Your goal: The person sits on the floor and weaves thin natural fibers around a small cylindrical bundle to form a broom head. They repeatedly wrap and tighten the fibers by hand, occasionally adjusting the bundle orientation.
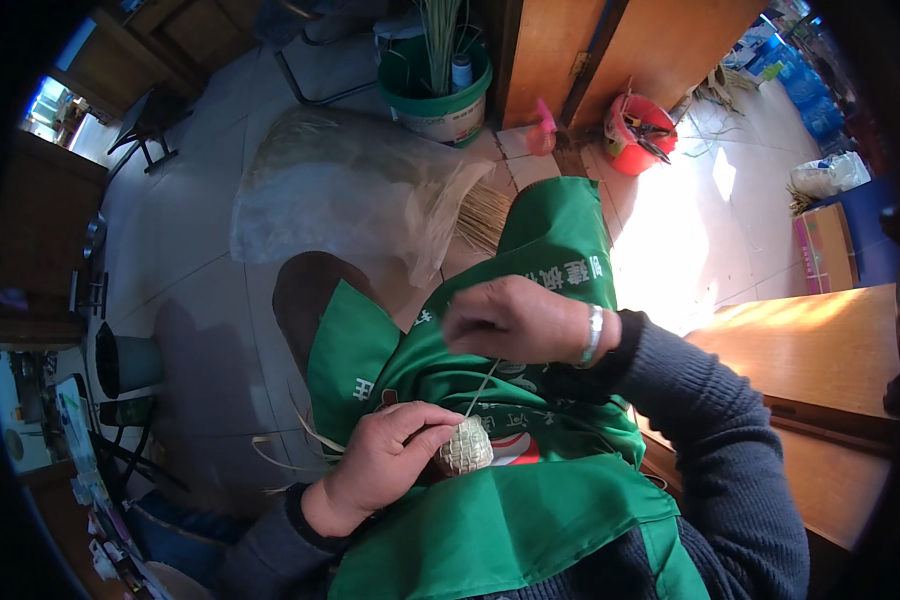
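A small piece woven from pale straw-like strands lies over my lap, on the green apron. My left hand grips it at its left side, thumb and forefinger on its upper edge. From that edge a thin strand runs up and to the right towards my right hand. The right hand is raised above the apron with its fingers curled and slightly blurred; its fingertips are hidden, so its hold on the strand cannot be made out. Loose pale strips stick out to the left behind my left hand.
On the tiled floor ahead lie a clear plastic bag and a bundle of dry stalks. Beyond stand a green-rimmed bucket, a pink spray bottle and a red bucket of tools. Wooden furniture is at the right, a grey bin left.
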`<state>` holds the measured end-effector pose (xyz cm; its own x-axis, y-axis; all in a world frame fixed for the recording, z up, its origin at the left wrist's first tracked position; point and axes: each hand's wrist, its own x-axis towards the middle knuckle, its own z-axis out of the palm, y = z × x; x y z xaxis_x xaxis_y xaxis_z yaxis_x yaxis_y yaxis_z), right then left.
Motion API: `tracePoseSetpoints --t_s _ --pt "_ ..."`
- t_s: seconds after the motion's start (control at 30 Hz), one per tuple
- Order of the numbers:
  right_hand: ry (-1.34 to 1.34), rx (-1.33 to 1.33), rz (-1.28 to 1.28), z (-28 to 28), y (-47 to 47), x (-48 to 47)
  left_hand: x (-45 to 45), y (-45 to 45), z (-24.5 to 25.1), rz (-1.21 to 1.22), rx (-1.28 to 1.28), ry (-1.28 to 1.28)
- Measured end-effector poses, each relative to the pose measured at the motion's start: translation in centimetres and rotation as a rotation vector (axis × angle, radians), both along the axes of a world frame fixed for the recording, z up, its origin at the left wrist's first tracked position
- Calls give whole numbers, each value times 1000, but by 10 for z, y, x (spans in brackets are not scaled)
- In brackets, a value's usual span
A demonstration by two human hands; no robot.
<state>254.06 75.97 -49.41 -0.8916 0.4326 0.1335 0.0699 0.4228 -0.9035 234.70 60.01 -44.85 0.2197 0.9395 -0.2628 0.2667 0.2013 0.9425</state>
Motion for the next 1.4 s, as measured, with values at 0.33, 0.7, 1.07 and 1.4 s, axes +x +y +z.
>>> tracePoseSetpoints --t_s 0.33,0.7,1.07,1.4 --pt "-430 -1032 483 12 0 51 -3 -2 -4 33 -119 -48" --pt "234 -1661 -86 -16 -54 -33 1 -3 -13 12 51 9" --pt "-196 -758 -81 15 3 -15 -3 0 -5 -24 -29 -38" --pt "291 -1290 -438 16 23 2 -6 6 4 -72 45 65"
